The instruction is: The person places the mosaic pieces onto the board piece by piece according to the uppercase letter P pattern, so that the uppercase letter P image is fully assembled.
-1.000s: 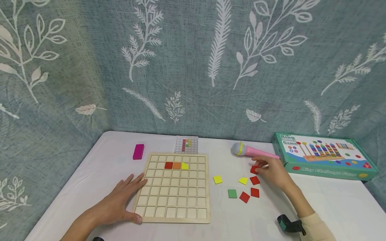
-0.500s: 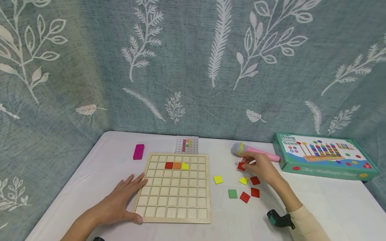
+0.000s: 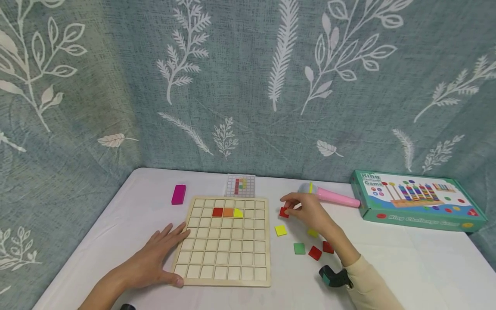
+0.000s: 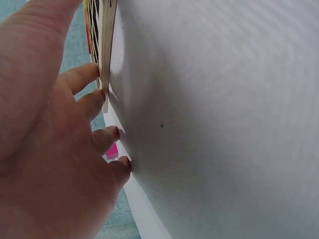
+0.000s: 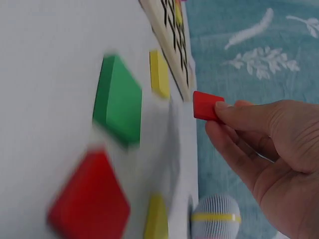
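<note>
My right hand [image 3: 308,210] pinches a red square tile [image 5: 206,105] between thumb and fingers, held above the table just right of the wooden grid board [image 3: 221,258]. With fingers spread, my left hand [image 3: 149,260] rests at the board's left edge; its fingertips and thumb touch the frame. One row of the board holds a red tile [image 3: 218,212], an orange tile [image 3: 228,212] and a yellow quarter-round tile [image 3: 238,213] side by side. Below my right hand lie a yellow square tile [image 3: 280,230] and a green tile [image 3: 299,248]. Another yellow piece [image 3: 312,233] is partly hidden by the right arm.
Two red tiles, one of them a tilted red tile [image 3: 315,253], show near the right forearm. A pattern card [image 3: 240,186] lies behind the board, a magenta block [image 3: 178,194] to its left. Farther right are a pink toy microphone [image 3: 337,197] and a Ring Challenge Game box [image 3: 418,200].
My right hand has carried the red tile leftward from the loose tiles toward the board. The forearm now covers one red tile. My left hand has stayed in place.
</note>
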{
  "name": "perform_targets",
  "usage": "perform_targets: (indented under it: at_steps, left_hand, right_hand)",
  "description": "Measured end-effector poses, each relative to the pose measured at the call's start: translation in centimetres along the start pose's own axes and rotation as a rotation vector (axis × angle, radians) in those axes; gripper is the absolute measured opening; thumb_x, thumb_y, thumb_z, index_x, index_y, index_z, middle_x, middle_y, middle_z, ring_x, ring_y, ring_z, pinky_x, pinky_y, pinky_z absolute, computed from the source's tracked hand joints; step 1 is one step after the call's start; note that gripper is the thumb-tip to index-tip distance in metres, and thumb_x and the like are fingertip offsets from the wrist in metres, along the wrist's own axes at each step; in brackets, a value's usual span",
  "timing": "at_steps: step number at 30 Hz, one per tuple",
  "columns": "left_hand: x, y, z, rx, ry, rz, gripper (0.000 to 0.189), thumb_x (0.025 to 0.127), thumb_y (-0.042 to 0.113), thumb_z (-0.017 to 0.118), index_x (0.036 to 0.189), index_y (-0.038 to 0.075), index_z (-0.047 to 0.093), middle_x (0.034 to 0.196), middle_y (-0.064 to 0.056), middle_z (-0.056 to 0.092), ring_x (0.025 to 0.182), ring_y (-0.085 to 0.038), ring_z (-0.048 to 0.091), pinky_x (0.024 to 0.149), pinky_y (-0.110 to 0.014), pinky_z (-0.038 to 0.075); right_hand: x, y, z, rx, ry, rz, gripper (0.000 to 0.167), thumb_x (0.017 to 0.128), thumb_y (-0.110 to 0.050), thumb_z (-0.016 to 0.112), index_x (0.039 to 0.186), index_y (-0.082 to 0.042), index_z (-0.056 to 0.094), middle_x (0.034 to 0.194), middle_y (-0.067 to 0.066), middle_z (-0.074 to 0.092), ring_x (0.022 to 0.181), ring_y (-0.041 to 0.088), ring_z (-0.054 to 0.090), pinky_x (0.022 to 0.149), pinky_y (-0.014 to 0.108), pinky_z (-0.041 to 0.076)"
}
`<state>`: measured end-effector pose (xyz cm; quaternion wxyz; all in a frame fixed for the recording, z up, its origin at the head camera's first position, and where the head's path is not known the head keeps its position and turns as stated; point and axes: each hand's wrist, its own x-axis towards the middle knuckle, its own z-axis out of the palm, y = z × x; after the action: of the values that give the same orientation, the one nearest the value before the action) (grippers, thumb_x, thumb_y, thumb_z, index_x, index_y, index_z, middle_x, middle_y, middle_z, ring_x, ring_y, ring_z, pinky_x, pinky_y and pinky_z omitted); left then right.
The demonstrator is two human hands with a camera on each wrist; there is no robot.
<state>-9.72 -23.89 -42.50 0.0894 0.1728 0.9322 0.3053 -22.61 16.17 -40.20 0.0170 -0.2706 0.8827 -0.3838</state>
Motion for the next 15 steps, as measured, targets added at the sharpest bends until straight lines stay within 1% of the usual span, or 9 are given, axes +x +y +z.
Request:
perform_targets:
  at_steps: [4, 10, 15]
  left_hand:
    - [0.1, 0.1, 0.0, -0.002, -0.005, -0.002, 0.114, 0.057, 0.062, 0.082, 0.147, 0.007, 0.041, 0.159, -0.017, 0.027, 0.144, -0.048, 0.012, 0.113, -0.066, 0.01]
    - [0.0, 0.0, 0.0, 0.025, -0.002, -0.013, 0.115, 0.056, 0.064, 0.082, 0.148, 0.007, 0.042, 0.159, -0.016, 0.027, 0.144, -0.048, 0.013, 0.114, -0.065, 0.011]
    - [0.2, 0.0, 0.1, 0.012, -0.01, -0.01, 0.114, 0.056, 0.063, 0.082, 0.147, 0.007, 0.042, 0.158, -0.017, 0.027, 0.145, -0.048, 0.012, 0.113, -0.066, 0.01]
  right_hand:
    - [0.8, -1.1, 1.1, 0.011, -0.03, -0.025, 0.027, 0.084, 0.005, 0.071, 0.111, 0.003, 0.069, 0.088, 0.004, 0.068, 0.085, 0.017, 0.065, 0.074, 0.03, 0.058]
    - [2.3, -2.7, 3.0, 0.01, -0.084, -0.078, 0.024, 0.086, 0.005, 0.07, 0.11, 0.003, 0.07, 0.092, 0.006, 0.071, 0.085, 0.017, 0.065, 0.073, 0.024, 0.057]
    - [3.3, -4.0, 4.6, 0.002, -0.119, -0.106, 0.024, 0.086, 0.005, 0.069, 0.11, 0.003, 0.07, 0.093, 0.007, 0.071, 0.086, 0.018, 0.065, 0.075, 0.023, 0.056]
